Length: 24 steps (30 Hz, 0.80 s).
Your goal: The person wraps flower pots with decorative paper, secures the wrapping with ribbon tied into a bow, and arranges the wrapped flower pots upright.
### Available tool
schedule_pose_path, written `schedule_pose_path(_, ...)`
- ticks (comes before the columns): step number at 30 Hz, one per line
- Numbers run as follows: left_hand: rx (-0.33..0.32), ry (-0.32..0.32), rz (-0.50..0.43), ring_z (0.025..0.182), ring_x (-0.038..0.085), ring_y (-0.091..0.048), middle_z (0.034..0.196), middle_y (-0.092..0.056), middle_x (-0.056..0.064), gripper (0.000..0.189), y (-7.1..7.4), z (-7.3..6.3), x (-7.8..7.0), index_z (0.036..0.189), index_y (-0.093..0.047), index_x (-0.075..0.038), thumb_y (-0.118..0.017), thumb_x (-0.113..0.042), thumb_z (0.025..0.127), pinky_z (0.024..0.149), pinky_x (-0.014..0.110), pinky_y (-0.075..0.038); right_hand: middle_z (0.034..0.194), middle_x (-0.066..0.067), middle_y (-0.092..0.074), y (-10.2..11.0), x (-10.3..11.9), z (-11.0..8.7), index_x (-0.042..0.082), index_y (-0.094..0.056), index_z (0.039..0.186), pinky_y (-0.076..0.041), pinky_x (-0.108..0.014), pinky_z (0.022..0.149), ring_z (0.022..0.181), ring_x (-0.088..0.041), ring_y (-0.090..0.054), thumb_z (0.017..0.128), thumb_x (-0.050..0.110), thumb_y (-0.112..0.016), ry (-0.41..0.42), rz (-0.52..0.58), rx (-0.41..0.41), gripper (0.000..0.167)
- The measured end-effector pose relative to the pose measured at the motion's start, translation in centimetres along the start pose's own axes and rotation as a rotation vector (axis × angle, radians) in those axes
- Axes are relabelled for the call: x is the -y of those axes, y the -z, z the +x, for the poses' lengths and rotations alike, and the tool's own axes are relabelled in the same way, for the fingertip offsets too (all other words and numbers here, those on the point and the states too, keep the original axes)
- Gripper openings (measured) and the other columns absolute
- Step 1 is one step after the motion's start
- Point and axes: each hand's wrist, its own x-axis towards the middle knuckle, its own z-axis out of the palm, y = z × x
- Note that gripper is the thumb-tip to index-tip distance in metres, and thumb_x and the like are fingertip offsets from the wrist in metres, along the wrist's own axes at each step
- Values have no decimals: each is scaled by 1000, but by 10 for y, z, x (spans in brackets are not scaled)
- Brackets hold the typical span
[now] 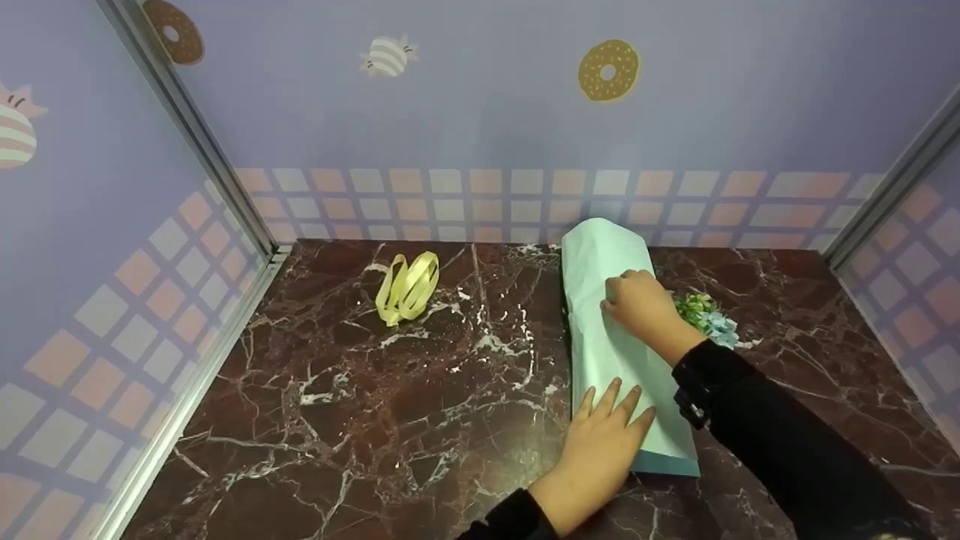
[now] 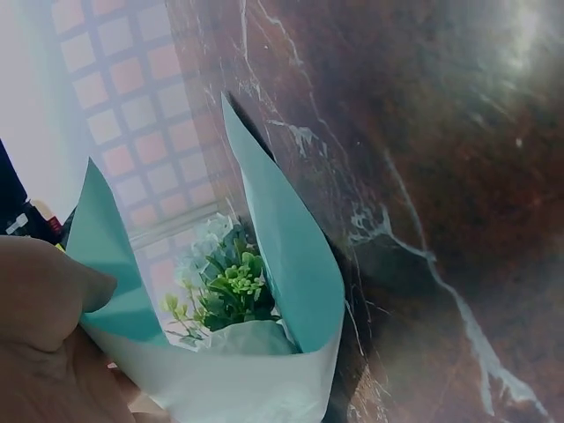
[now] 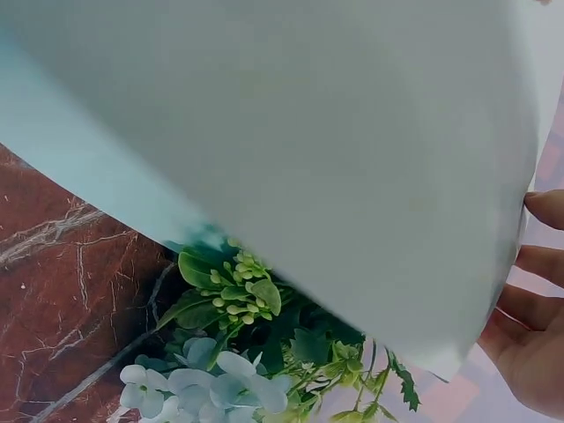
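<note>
A long sheet of pale mint wrapping paper (image 1: 600, 330) lies folded on the dark marble table. My left hand (image 1: 598, 446) rests on its near part, fingers spread and straight. Farther up, my right hand (image 1: 643, 309) has its fingers curled and pinches the paper. Blue and green artificial flowers (image 1: 707, 319) stick out from the paper's right side, partly hidden by my right wrist. In the left wrist view, green leaves (image 2: 238, 286) show between two raised teal paper flaps. The right wrist view shows pale blue blossoms (image 3: 207, 383) beneath the paper's edge.
A looped yellow ribbon (image 1: 407, 289) lies on the table's left half, toward the back. The marble tabletop (image 1: 337, 420) is bounded by a patterned back wall (image 1: 480, 112) and side walls. The paper's far end reaches close to the back wall.
</note>
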Motion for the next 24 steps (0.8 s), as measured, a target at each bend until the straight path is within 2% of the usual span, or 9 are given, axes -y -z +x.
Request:
schedule_pose_path(2,3,32,-42,145,26,-22,157,-29,1,79,1,-2,1,149,-41,-31,-73,-8,80,114,46,-26,91,-23,-63,0,-1,1,-2,-67,91,-48,-54,79,89,-43,-58,91,18,-66,15,6,-12,21)
schedule_pose_path(4,-4,101,-88,144,28,-23,159,-24,5,92,2,-4,3,153,-32,-27,-74,-2,76,112,45,-30,87,-21,-63,-1,-3,2,-1,-66,87,-47,-54,79,87,-43,-58,90,17,-67,28,17,-23,18)
schedule_pose_path(6,-35,187,-82,138,28,-35,153,-33,10,94,2,-8,6,153,-31,-18,-80,-10,72,107,40,-39,82,-19,-63,-1,-4,2,1,-63,80,-47,-53,78,85,-42,-58,89,15,-67,40,21,-31,18)
schedule_pose_path(8,-58,276,-30,119,23,-51,133,-51,11,82,2,-11,8,140,-44,-10,-84,-24,71,92,33,-50,75,-16,-60,-1,-6,2,4,-57,73,-46,-52,76,81,-41,-58,88,15,-67,42,27,-34,21)
schedule_pose_path(10,-62,333,59,93,18,-59,106,-60,6,66,1,-15,11,117,-59,-8,-85,-42,68,71,29,-53,69,-14,-57,0,-6,2,7,-50,67,-46,-51,74,78,-40,-57,88,14,-67,46,22,-33,27)
schedule_pose_path(12,-35,355,118,72,14,-58,83,-61,1,46,-1,-18,13,91,-67,-11,-84,-47,67,55,28,-49,65,-12,-54,1,-6,3,8,-46,65,-46,-51,73,75,-40,-57,88,14,-66,49,15,-27,31)
schedule_pose_path(15,25,354,156,60,12,-58,69,-63,-3,16,-5,-22,14,70,-71,-19,-79,-33,75,46,29,-46,63,-10,-52,2,-6,4,9,-44,64,-46,-51,73,73,-39,-57,88,15,-66,55,1,-21,33)
schedule_pose_path(18,40,352,156,58,11,-59,65,-64,-5,13,-6,-24,15,65,-70,-23,-75,-18,76,45,30,-45,62,-10,-52,1,-6,4,9,-44,64,-46,-51,73,72,-39,-57,88,15,-65,64,-2,-21,32)
schedule_pose_path(24,-10,351,198,54,11,-58,61,-63,-5,15,-5,-31,18,62,-69,-22,-76,-19,75,41,30,-45,62,-10,-53,1,-7,4,7,-50,68,-46,-50,70,74,-39,-59,90,16,-67,61,4,-2,28)
